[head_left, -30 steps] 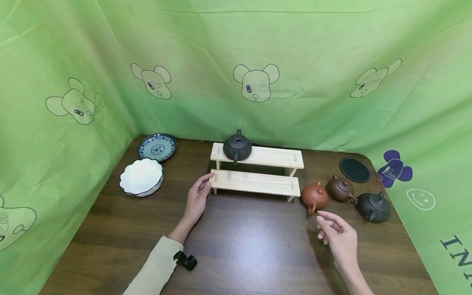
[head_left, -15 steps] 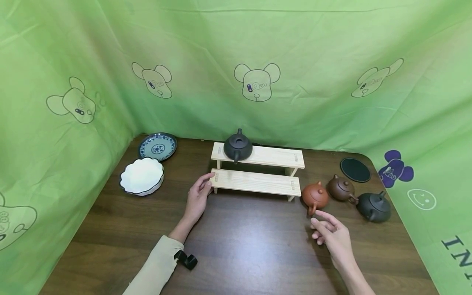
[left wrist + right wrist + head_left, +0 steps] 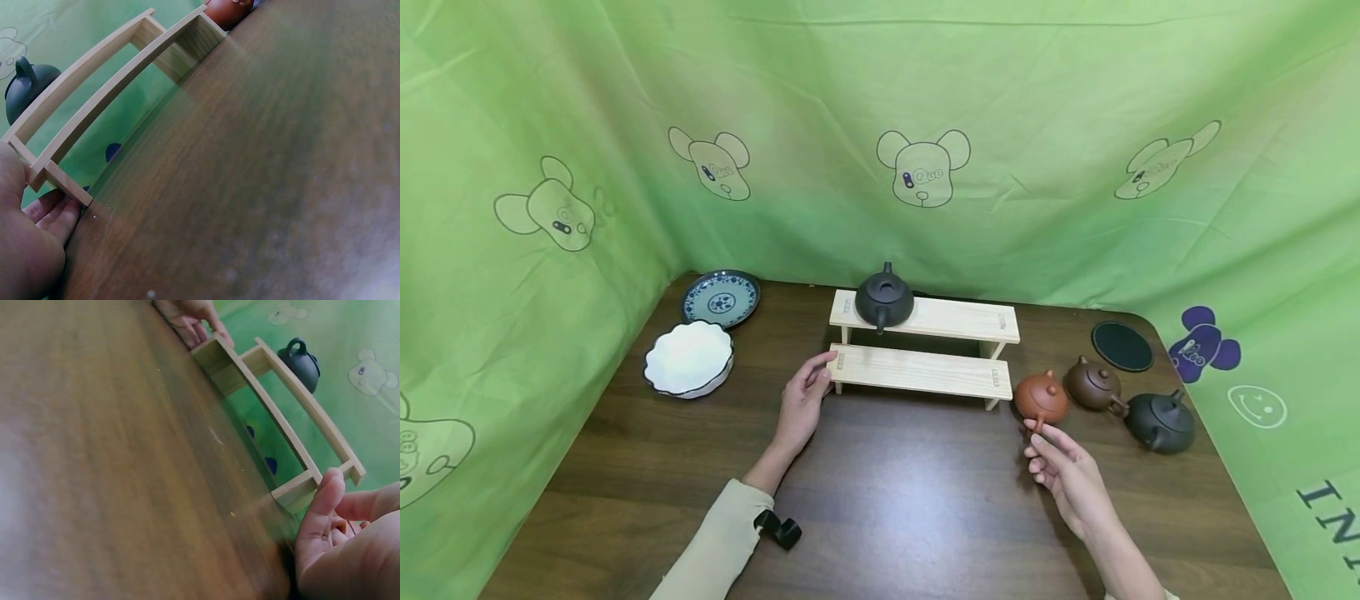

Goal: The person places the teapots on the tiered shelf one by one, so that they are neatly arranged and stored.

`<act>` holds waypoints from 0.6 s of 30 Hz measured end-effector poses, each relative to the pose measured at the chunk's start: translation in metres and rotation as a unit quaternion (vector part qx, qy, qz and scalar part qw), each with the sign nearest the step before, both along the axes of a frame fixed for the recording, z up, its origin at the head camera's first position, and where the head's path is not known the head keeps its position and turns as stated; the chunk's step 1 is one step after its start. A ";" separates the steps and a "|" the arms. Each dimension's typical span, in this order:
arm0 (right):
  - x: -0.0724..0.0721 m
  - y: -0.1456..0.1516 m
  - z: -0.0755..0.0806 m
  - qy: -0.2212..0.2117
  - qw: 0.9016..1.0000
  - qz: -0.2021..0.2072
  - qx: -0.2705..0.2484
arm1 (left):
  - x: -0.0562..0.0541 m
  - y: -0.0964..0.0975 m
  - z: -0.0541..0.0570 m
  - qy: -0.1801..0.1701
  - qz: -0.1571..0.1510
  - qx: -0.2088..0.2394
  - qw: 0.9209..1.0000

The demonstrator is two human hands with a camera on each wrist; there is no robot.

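A two-tier wooden stand (image 3: 922, 372) sits on the table, and my left hand (image 3: 800, 404) holds the left end of its lower step between thumb and fingers. On the upper step, toward the left, stands a black teapot (image 3: 883, 298). My right hand (image 3: 1070, 476) pinches the handle of a reddish-brown teapot (image 3: 1040, 397), which rests upright on the table at the stand's right end. In the right wrist view the thumb (image 3: 327, 494) is raised and the hand mostly hides this teapot. The left wrist view shows fingers (image 3: 57, 215) against the stand's leg.
Right of the reddish teapot are a dark brown teapot (image 3: 1093, 384) and a second black teapot (image 3: 1161, 422). Behind them lies a round black coaster (image 3: 1122, 346). A white scalloped dish (image 3: 688, 360) and a blue patterned plate (image 3: 721, 299) are at the left. Green cloth (image 3: 820, 192) surrounds the table.
My right hand has moved left and slightly forward to the reddish teapot, and its fingers have taken hold of the handle. My left hand stays at the stand.
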State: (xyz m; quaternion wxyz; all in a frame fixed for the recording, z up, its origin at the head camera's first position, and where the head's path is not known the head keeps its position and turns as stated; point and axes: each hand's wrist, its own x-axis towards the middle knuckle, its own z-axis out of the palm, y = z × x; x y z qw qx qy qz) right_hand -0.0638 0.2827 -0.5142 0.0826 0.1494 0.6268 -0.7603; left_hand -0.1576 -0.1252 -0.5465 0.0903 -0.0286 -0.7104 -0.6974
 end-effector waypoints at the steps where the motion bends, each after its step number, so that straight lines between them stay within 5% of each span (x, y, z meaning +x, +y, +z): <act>1: -0.001 0.000 0.000 0.000 1.000 0.003 -0.008 | 0.000 0.000 0.000 0.004 0.001 0.002 1.000; 11: -0.008 0.000 0.001 -0.002 0.999 0.032 -0.030 | 0.000 0.001 0.005 -0.025 -0.001 0.002 1.000; 18: -0.009 -0.001 0.001 0.008 0.999 0.032 -0.030 | -0.014 -0.009 -0.029 -0.006 -0.011 0.012 1.000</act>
